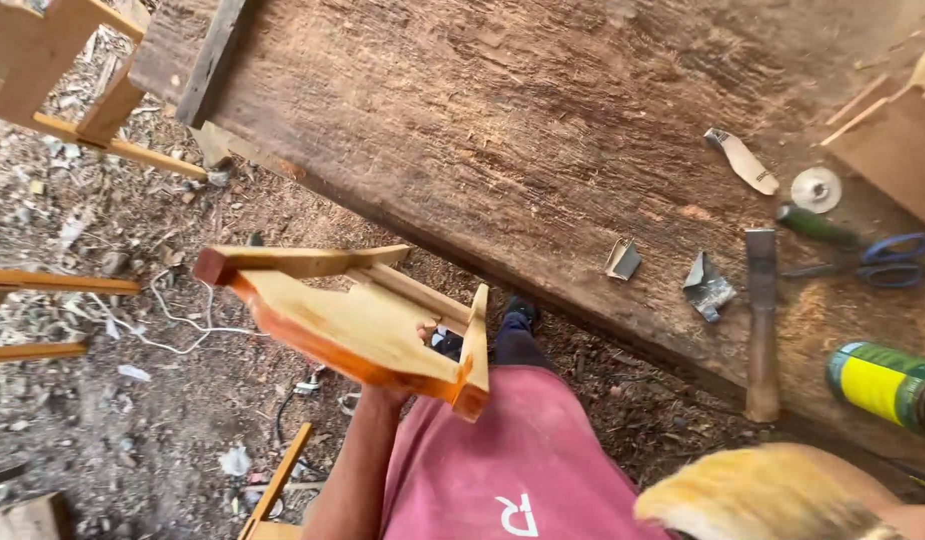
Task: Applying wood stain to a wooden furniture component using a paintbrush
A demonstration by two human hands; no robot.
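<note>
While our left hand grips the small wooden stool from underneath, fingers clenched on a rail, the piece hangs tilted off the near edge of the plank worktop, above the littered ground. Our right hand's state we cannot tell; only a blurred paintbrush shows at bottom right. Stool judged light, stiff; orange edges look glossy, maybe wet, so bare rails are the safer hold. Chisel, scissors, can lie toward the worktop's right end
</note>
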